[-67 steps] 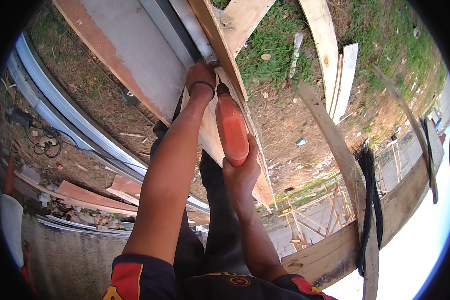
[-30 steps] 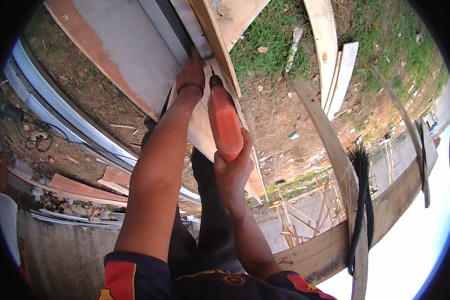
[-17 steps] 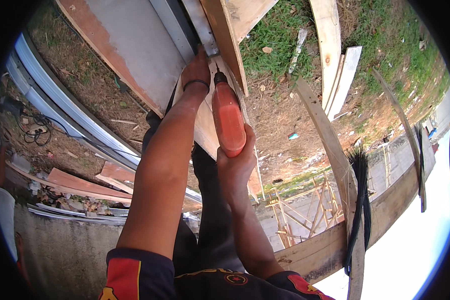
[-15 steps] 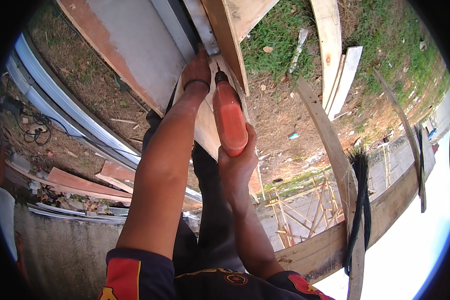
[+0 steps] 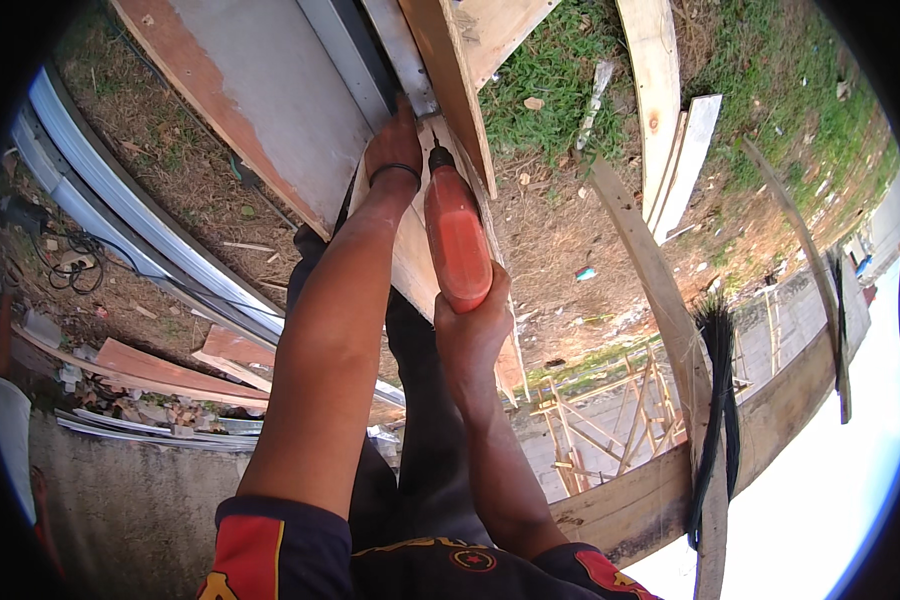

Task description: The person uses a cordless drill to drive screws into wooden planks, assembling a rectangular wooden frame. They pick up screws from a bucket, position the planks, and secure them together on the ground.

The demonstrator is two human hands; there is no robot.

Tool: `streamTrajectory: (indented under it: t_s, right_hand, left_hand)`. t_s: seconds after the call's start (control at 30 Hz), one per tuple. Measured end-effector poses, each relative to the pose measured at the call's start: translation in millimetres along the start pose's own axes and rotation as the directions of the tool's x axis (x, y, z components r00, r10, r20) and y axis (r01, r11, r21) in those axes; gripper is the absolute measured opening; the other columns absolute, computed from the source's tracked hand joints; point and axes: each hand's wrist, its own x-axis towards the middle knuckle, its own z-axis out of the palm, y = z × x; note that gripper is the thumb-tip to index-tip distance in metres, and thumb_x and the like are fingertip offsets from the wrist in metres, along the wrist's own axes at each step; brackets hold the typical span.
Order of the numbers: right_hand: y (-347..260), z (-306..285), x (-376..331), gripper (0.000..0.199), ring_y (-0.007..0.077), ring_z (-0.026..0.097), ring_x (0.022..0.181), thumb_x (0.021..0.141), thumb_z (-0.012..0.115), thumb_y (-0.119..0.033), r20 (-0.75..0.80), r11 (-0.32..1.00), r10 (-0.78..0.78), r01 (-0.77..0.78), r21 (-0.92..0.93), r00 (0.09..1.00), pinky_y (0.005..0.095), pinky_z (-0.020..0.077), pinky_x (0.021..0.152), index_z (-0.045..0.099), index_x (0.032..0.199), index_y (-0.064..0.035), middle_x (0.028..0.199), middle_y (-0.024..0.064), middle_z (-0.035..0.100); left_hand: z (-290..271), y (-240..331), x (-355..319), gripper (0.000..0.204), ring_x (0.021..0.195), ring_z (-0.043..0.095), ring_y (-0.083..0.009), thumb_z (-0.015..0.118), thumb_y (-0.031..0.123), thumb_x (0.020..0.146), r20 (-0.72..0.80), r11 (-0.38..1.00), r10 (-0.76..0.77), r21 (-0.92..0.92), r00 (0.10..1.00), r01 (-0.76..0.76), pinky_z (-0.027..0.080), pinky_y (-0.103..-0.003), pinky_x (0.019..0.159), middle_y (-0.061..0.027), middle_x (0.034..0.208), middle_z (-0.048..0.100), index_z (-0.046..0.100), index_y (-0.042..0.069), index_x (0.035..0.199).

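My right hand [image 5: 473, 335] is wrapped round the rear of a red power drill [image 5: 460, 235]. The drill's black chuck and thin bit point away from me, over a pale wooden board [image 5: 410, 245]. Left of the bit, my left hand [image 5: 394, 148] is closed over the near end of a grey metal channel [image 5: 352, 60], one digit stretched along it; its other fingers are mostly hidden. A dark band circles that wrist. Beside the channel runs a narrow metal strip [image 5: 402, 50] with small holes.
A grey-smeared panel [image 5: 260, 90] lies left of the channel, and an upright plank [image 5: 450, 80] stands right of it. Long metal profiles [image 5: 160, 220] and a black cable [image 5: 80, 260] lie at left. Wooden posts [image 5: 655, 270], a rail [image 5: 620, 510] and black wire bundles [image 5: 715, 400] are at right.
The drill's chuck and bit have shifted very slightly toward me. My left hand stays at the channel end, and both grips look the same.
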Motion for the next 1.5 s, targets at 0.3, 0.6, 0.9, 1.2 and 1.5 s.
streamTrajectory:
  t_s: [0.3, 0.6, 0.9, 1.2, 1.5]
  right_hand:
    - [-0.8, -0.6, 3.0, 0.047, 0.0454, 0.065, 0.079, 0.074, 0.069, -0.007, 0.012, 1.000, -0.001, 0.000, 0.014, 1.000, 0.0516, 0.0518, 0.068, 0.049, 0.117, -0.0067, 0.084, 0.0239, 0.067]
    - [-1.3, -0.2, 3.5, 0.046, 0.0452, 0.065, 0.080, 0.075, 0.068, -0.007, 0.012, 0.999, -0.010, 0.010, 0.037, 1.000, 0.0512, 0.0517, 0.069, 0.049, 0.116, -0.0061, 0.085, 0.0241, 0.067]
    - [-3.5, 3.6, 0.2, 0.044, 0.0453, 0.064, 0.079, 0.076, 0.067, -0.009, 0.020, 1.000, -0.002, 0.002, -0.021, 1.000, 0.0521, 0.0506, 0.067, 0.048, 0.116, -0.0070, 0.083, 0.0238, 0.066]
    - [-6.5, 11.9, -3.7, 0.045, 0.0447, 0.064, 0.076, 0.075, 0.067, -0.009, -0.008, 0.998, 0.005, -0.006, -0.058, 1.000, 0.0531, 0.0490, 0.065, 0.048, 0.115, -0.0073, 0.081, 0.0228, 0.066]
    - [-7.1, 12.6, -2.0, 0.044, 0.0442, 0.064, 0.076, 0.076, 0.067, -0.009, -0.011, 0.996, -0.024, 0.023, -0.088, 1.000, 0.0532, 0.0488, 0.064, 0.047, 0.115, -0.0073, 0.082, 0.0222, 0.066]
  left_hand:
    - [-0.2, 0.2, -3.2, 0.048, 0.089, 0.067, -0.0381, 0.039, 0.006, 0.093, -0.063, 0.998, 0.047, 0.031, 0.997, -0.046, 0.054, -0.048, 0.076, -0.0205, 0.103, 0.067, 0.036, 0.009, 0.141]
    - [-0.7, 0.0, -2.7, 0.047, 0.092, 0.066, -0.0381, 0.037, 0.006, 0.094, -0.071, 0.999, 0.053, -0.007, 0.996, -0.054, 0.054, -0.048, 0.078, -0.0207, 0.104, 0.067, 0.037, 0.010, 0.141]
    - [1.2, -8.5, 3.4, 0.046, 0.098, 0.062, -0.0423, 0.048, 0.002, 0.090, -0.025, 0.993, 0.051, -0.107, 0.998, -0.054, 0.051, -0.051, 0.081, -0.0243, 0.103, 0.065, 0.042, 0.009, 0.135]
    - [0.6, -14.1, 7.2, 0.045, 0.101, 0.062, -0.0426, 0.037, 0.009, 0.095, 0.012, 0.987, 0.077, -0.142, 0.997, -0.075, 0.050, -0.052, 0.087, -0.0241, 0.111, 0.063, 0.039, 0.014, 0.140]
    - [0.4, -13.6, 6.0, 0.046, 0.096, 0.062, -0.0429, 0.053, 0.007, 0.090, 0.005, 0.982, 0.083, -0.173, 0.997, -0.081, 0.050, -0.051, 0.081, -0.0238, 0.104, 0.065, 0.043, 0.009, 0.135]
